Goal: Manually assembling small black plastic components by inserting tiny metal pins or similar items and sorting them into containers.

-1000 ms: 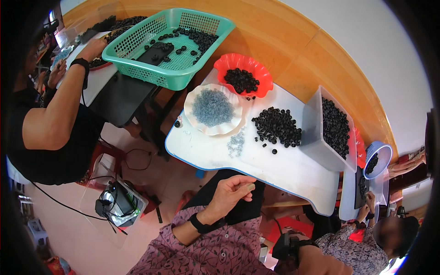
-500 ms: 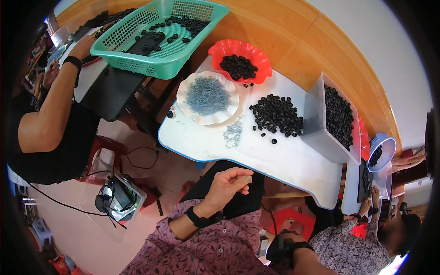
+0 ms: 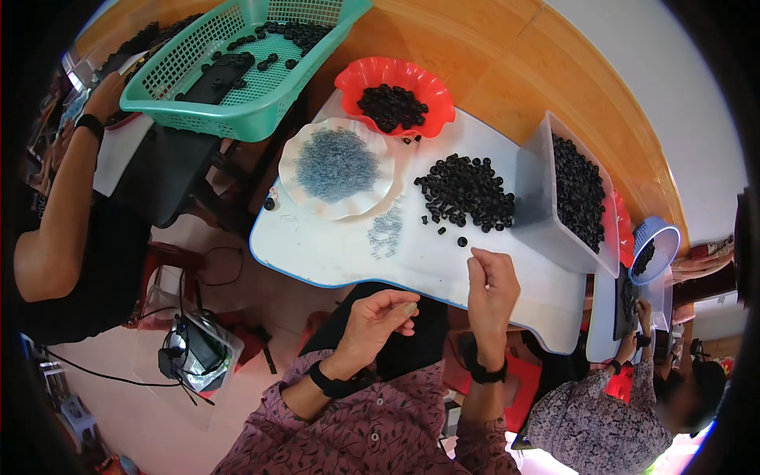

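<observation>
My left hand point(image 3: 376, 326) is over my lap before the table edge, thumb and forefinger pressed together; anything between them is too small to make out. My right hand point(image 3: 492, 297) reaches over the table's front edge, fingers curled toward the thumb, and whatever they hold is hidden. Just beyond its fingertips lies a single black ring-like part point(image 3: 462, 241). A heap of small black parts point(image 3: 467, 194) is spread behind that. To the left, small clear pieces point(image 3: 385, 231) lie on the white table point(image 3: 317, 257), below a white scalloped dish point(image 3: 293, 170) full of bluish clear pieces.
A red scalloped bowl point(image 3: 443, 99) and a grey bin point(image 3: 538, 186) hold more black parts. At the upper left stands a green basket point(image 3: 237, 123) beside a co-worker's arm point(image 3: 67, 214). Another person point(image 3: 598, 419) works at the right, near a blue-white basket point(image 3: 671, 252).
My right hand has risen from low beside my lap to the table's front edge near the black parts. My left hand stays pinched, almost in place. The view has shifted slightly.
</observation>
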`<state>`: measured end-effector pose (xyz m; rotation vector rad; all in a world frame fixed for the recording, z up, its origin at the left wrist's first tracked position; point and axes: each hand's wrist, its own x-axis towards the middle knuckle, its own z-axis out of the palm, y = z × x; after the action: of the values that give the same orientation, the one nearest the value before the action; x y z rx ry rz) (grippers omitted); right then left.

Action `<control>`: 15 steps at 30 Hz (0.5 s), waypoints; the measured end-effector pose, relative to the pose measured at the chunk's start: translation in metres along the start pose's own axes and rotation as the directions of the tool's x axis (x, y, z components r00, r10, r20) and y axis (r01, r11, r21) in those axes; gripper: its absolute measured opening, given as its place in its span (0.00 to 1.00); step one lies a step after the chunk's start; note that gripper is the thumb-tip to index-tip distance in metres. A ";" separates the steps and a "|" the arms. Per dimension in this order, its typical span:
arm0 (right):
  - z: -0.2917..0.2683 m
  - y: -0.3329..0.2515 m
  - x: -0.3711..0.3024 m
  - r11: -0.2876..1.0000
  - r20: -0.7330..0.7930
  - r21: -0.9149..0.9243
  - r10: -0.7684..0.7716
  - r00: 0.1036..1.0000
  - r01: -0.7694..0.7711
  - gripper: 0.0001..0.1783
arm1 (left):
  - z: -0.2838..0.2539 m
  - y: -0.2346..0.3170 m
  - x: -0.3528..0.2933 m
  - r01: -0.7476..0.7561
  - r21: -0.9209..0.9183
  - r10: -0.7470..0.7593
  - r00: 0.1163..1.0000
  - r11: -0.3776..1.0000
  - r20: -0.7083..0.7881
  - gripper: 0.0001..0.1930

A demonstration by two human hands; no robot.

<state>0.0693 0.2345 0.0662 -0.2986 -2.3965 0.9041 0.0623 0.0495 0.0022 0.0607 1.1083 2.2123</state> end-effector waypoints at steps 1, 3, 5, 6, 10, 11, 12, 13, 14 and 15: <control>0.006 0.013 0.002 1.000 -0.008 -0.015 0.004 1.000 -0.004 0.09 | 0.000 0.000 -0.002 -0.011 0.000 0.011 1.000 1.000 -0.001 0.12; 0.016 0.023 0.007 0.997 -0.005 -0.080 0.022 1.000 -0.022 0.11 | -0.002 0.000 0.000 -0.002 -0.003 0.002 1.000 1.000 -0.010 0.12; 0.024 0.028 0.009 0.986 0.011 -0.168 0.026 1.000 -0.024 0.12 | -0.003 0.001 0.000 0.013 -0.001 -0.013 1.000 1.000 -0.025 0.12; 0.026 0.030 0.010 0.980 0.033 -0.199 0.007 0.999 0.000 0.12 | -0.003 0.001 0.000 0.016 0.001 -0.016 0.999 1.000 -0.031 0.12; 0.028 0.042 0.011 0.960 0.072 -0.274 -0.039 0.997 0.058 0.12 | -0.004 0.001 0.002 0.019 0.006 -0.019 0.999 1.000 -0.034 0.12; 0.028 0.043 0.009 0.958 0.069 -0.281 -0.043 0.997 0.061 0.12 | -0.004 0.001 0.003 0.018 0.008 -0.018 0.999 1.000 -0.031 0.12; 0.028 0.041 0.007 0.970 0.077 -0.237 -0.043 0.996 0.060 0.12 | -0.005 0.000 0.003 0.004 0.007 -0.004 1.000 1.000 -0.024 0.12; 0.025 0.039 0.004 0.980 0.085 -0.192 -0.042 0.996 0.057 0.11 | -0.005 -0.001 0.003 -0.009 0.006 0.009 1.000 1.000 -0.016 0.12; 0.023 0.033 0.002 0.988 0.095 -0.142 -0.044 0.995 0.057 0.11 | -0.006 -0.001 0.002 -0.026 0.006 0.026 1.000 1.000 -0.013 0.12; 0.020 0.028 -0.004 0.998 0.164 -0.006 0.064 0.984 -0.063 0.11 | -0.005 -0.001 0.002 -0.084 0.019 0.084 0.996 0.996 -0.023 0.12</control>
<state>0.0616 0.2434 0.0337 -0.3137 -2.5507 0.9907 0.0596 0.0475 -0.0023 0.0909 1.1575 2.2832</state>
